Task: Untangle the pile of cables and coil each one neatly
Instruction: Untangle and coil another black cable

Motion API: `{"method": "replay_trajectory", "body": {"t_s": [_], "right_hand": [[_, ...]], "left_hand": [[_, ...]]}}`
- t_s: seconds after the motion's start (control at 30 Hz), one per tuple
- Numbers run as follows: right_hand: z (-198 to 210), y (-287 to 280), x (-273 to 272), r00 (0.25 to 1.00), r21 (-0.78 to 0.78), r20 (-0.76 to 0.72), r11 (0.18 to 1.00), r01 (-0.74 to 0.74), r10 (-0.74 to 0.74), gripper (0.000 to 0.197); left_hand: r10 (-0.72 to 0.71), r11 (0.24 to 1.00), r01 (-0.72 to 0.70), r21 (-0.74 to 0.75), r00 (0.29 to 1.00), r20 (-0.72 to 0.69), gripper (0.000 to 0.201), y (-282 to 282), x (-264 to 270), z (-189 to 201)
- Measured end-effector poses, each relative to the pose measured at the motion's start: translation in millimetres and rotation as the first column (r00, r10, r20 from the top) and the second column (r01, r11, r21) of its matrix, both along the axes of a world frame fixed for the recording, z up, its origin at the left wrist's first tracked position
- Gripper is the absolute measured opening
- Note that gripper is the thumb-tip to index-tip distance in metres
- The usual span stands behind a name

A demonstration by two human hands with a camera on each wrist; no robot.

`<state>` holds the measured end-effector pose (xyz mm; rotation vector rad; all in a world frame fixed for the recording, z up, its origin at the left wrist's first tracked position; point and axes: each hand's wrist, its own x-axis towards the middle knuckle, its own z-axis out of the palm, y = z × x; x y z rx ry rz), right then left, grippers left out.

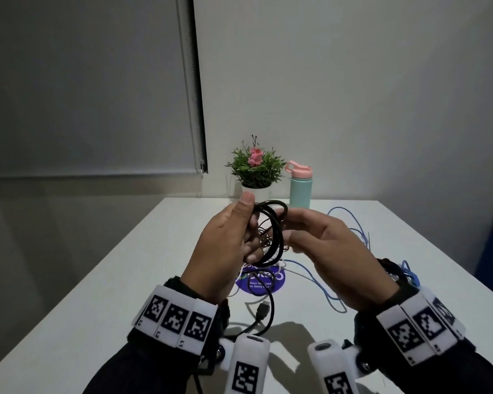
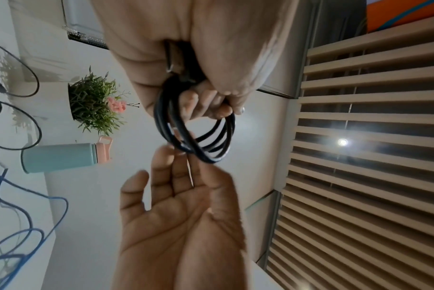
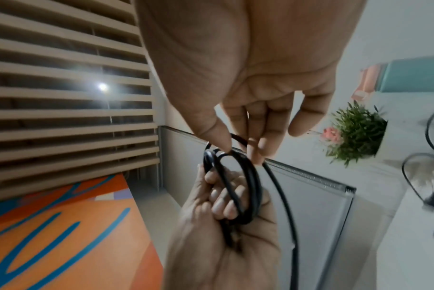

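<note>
The left hand (image 1: 225, 245) grips the coiled black cable (image 1: 273, 237), fingers curled through its loops, above the white table (image 1: 125, 280). The right hand (image 1: 330, 251) pinches the top of the coil between thumb and fingertips. The cable's free end with its plug (image 1: 264, 309) trails onto the table near loose blue cable (image 1: 319, 282).

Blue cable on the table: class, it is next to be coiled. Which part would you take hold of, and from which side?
Probably the open loop of the blue cable at the far right, reached from the right. It lies alone on the bare table, while its nearer stretch runs into the thin wires under the black coil that the left hand grips and the right hand pinches.
</note>
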<state>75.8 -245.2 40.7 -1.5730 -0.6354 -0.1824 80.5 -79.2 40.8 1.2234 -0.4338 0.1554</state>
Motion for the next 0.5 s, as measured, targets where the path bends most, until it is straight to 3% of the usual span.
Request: {"method": "replay_trajectory", "body": {"t_s": [0.07, 0.1, 0.17, 0.23, 0.27, 0.33, 0.43, 0.5], "right_hand": [[-4, -6, 4, 0.973, -0.186, 0.149, 0.962, 0.200, -0.174, 0.012], [-7, -9, 7, 0.967, -0.314, 0.180, 0.922, 0.228, -0.178, 0.007], [-16, -10, 10, 0.992, -0.492, 0.071, 0.861, 0.126, -0.105, 0.011], [-22, -9, 15, 0.990, -0.513, 0.022, 0.848, 0.133, -0.142, 0.015], [-22, -10, 18, 0.977, -0.464, 0.047, 0.862, 0.204, -0.206, 0.017], [-19, -15, 23, 0.955, -0.192, 0.016, 0.936, 0.293, -0.296, 0.019], [-12, -17, 23, 0.971, 0.265, -0.151, 0.939, 0.220, -0.185, 0.023], [-11, -14, 20, 0.976, 0.366, -0.180, 0.913, 0.182, -0.123, 0.026]], "left_hand": [[-0.048, 0.992, 0.039, -0.116, 0.995, -0.082, 0.041, 2, 0, 4], [-0.081, 0.983, 0.059, -0.176, 0.990, -0.119, 0.040, 4, -1, 6], [-0.121, 0.970, 0.081, -0.231, 0.979, -0.162, 0.041, 8, -1, 9], [-0.131, 0.972, 0.091, -0.217, 0.976, -0.176, 0.042, 9, -2, 11], [-0.130, 0.974, 0.092, -0.205, 0.975, -0.181, 0.043, 9, -2, 10], [-0.127, 0.980, 0.094, -0.175, 0.974, -0.188, 0.044, 8, -2, 9], [-0.159, 0.983, 0.134, -0.128, 0.965, -0.209, 0.043, 3, -2, 5], [-0.190, 0.981, 0.174, -0.087, 0.954, -0.234, 0.043, -2, -2, 0]]}}
